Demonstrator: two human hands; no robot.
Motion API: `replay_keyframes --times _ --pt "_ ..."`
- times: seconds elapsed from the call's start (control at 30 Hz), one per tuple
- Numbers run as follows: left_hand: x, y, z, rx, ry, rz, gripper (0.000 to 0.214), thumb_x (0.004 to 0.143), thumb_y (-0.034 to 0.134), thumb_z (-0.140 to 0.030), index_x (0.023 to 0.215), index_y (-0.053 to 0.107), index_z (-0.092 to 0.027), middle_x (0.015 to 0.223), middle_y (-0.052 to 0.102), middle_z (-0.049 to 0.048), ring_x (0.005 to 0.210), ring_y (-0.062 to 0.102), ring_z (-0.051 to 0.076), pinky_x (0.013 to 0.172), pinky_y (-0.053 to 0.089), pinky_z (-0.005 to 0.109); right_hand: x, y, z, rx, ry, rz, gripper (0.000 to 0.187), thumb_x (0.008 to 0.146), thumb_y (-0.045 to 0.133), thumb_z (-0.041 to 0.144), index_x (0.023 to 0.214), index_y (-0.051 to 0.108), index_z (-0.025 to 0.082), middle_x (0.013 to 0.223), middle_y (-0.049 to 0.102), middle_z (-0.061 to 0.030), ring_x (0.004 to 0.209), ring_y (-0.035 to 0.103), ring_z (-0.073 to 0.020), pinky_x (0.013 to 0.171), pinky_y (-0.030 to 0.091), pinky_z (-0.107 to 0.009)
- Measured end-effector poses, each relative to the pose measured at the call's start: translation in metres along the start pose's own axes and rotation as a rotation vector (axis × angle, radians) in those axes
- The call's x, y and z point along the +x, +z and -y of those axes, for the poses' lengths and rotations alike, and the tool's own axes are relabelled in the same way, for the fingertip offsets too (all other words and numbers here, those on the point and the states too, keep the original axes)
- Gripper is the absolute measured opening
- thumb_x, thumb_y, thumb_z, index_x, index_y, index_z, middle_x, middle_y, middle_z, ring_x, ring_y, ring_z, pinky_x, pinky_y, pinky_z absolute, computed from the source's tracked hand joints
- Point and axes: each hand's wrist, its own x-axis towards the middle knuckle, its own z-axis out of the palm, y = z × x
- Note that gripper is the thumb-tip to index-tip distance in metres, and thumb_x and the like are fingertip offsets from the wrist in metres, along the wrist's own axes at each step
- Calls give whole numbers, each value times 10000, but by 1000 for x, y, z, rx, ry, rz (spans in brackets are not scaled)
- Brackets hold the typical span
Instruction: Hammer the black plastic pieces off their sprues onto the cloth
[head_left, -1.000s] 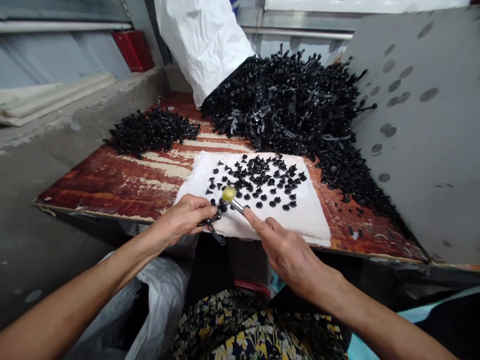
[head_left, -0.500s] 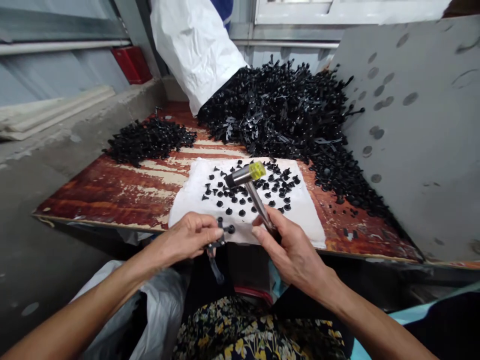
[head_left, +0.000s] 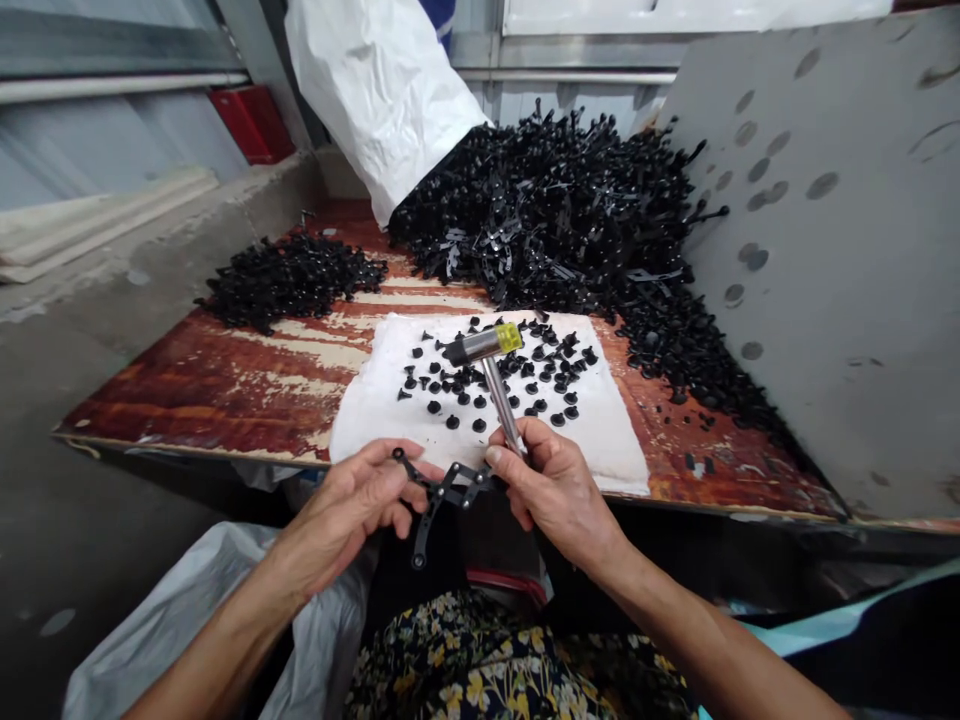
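Note:
A two-headed mallet (head_left: 480, 345), with one yellow end and one dark end, is gripped by its metal handle in my right hand (head_left: 559, 480). The same hand's thumb and fingertips also pinch the right end of a black hinged linkage (head_left: 450, 488), spread open in a zigzag with shiny rivets. My left hand (head_left: 360, 505) has its fingers loosely curled at the linkage's left arms; its exact grip is partly hidden. Below the mallet head, several small black round-based pegs (head_left: 478, 425) stand or lie on a white cloth (head_left: 367, 420).
A large heap of black linkages (head_left: 540, 210) fills the back of the worn red table (head_left: 172, 380), beside a white sack (head_left: 390, 90). A smaller black heap (head_left: 292, 280) lies at left. A grey board (head_left: 840, 300) stands along the right side.
The linkage, bunched in my left hand before, is now spread out between both hands. My right hand has moved slightly left and its fingertips have taken the linkage's end.

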Motion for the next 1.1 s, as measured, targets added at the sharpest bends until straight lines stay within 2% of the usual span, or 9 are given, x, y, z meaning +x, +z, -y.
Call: replay_keyframes --times 0.1,0.2,0.27,0.37,0.47,0.53,0.7,0.9,1.1 --pt "-4 16 6 -72 -41 12 600 535 898 -547 906 668 -135 793 721 85 632 653 156 498 511 222 4 6 -3 -9 -7 -5 145 843 594 349 826 556 210 575 432 87 430 355 -73 406 267 -215" --pt "0 26 3 -79 -42 -63 581 507 921 -509 855 635 -142 612 645 0 453 560 98 386 448 190 3 11 -6 -35 -36 50 151 882 567 354 858 562 205 527 421 100 388 331 -66 378 241 -211" --pt "8 23 -4 -102 -41 -130 576 471 942 -469 817 602 -157 515 569 -59 363 475 68 318 376 162 1 11 -6 -58 -56 69 180 914 543 376 876 572 202 493 397 109 366 319 -63 366 226 -210" --pt "24 8 -17 -127 -17 -206 528 436 964 -331 734 566 -152 497 541 -82 311 380 19 273 260 110 -5 5 -4 -40 -63 2 229 924 540 432 879 556 208 473 372 117 360 334 -66 358 251 -196" --pt "40 -5 -28 -98 -14 -230 367 549 901 -171 672 558 -124 546 593 -45 287 324 -21 273 206 85 -12 -5 -6 18 -28 -90 265 906 568 477 861 519 221 470 378 120 364 359 -71 352 304 -181" --pt "48 -9 -33 -76 -39 -235 281 636 832 -101 644 551 -118 521 576 -41 272 306 -24 272 195 81 -17 -11 -9 44 -4 -130 289 889 596 501 864 518 223 478 393 117 368 371 -71 347 326 -174" --pt "58 -10 -39 -24 -99 -219 184 755 715 -35 626 595 -86 477 569 -18 250 278 -23 259 175 76 -28 -22 -21 103 57 -187 347 853 654 542 876 542 215 541 435 102 383 377 -55 336 355 -159" --pt "61 -8 -41 -8 -152 -225 200 814 641 -20 620 614 -61 560 659 53 246 294 -24 250 181 82 -32 -25 -24 138 54 -208 362 828 691 538 843 552 204 645 510 72 396 393 -34 329 374 -145" --pt "62 -5 -41 3 -164 -226 266 852 593 -13 594 586 -77 543 668 73 246 280 -25 255 187 78 -33 -26 -27 146 49 -203 347 834 691 524 841 560 204 667 515 69 401 404 -32 332 374 -139"
